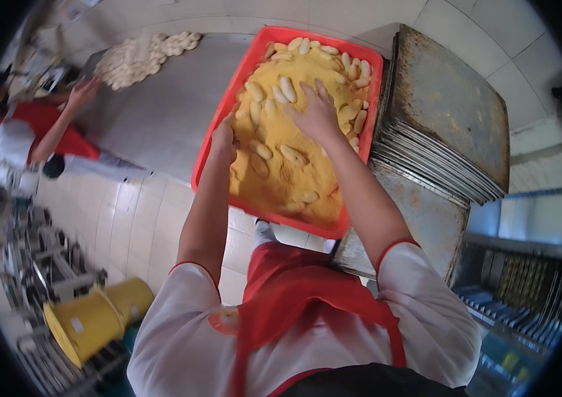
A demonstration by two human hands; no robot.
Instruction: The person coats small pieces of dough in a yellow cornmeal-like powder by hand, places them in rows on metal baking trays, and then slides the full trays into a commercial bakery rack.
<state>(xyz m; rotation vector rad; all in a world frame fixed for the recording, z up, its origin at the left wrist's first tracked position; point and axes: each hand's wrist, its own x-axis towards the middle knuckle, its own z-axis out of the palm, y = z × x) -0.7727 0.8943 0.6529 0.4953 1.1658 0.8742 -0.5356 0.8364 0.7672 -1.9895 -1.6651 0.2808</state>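
Head view: pale dough rolls (293,155) lie scattered in yellow crumbs (321,185) inside the red plastic tub (301,227). Right hand (317,114) is over them, fingers spread; left hand (224,140) is at the tub's left rim, can't tell if it's clamped. Rolls look light and squishy imo, so cup 'em gently mid-body. Full tub's probably heavy, grab opposite rims.

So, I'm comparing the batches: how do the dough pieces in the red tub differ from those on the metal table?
The tub dough pieces lie in yellow powder; the table dough pieces sit on bare metal.
The tub dough pieces are partly coated yellow, while the table dough pieces look plain and pale.
Both groups have rounded pieces.
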